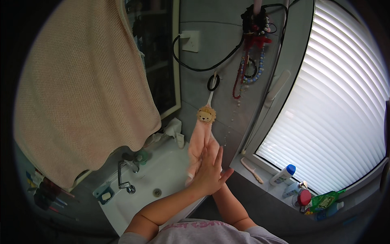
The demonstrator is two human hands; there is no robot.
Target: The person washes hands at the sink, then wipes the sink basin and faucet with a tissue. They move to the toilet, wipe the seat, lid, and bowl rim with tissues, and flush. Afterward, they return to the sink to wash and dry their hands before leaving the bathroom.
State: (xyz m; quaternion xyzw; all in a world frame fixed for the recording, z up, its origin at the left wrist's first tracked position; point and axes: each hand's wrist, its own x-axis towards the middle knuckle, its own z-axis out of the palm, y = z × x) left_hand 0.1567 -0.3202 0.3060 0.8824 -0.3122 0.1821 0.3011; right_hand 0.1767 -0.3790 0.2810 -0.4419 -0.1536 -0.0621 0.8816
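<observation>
A pink plush hand towel [197, 137] with a lion-face patch [205, 115] hangs from a hook on the grey tiled wall. My left hand [208, 174] lies over the towel's lower part with its fingers spread and pointing up. Beneath it is my right hand [224, 180], mostly hidden, with part of it showing at the right; its grip cannot be made out. Left of both hands is the white washbasin [140, 204] with a chrome faucet [124, 178].
A large beige towel [91, 91] covers much of the mirror cabinet. Beaded necklaces [260, 65] hang on the wall. The windowsill at right holds a comb [252, 170], a white bottle with a blue cap [282, 174] and a green pouch [324, 201]. A soap dish [105, 195] sits on the basin.
</observation>
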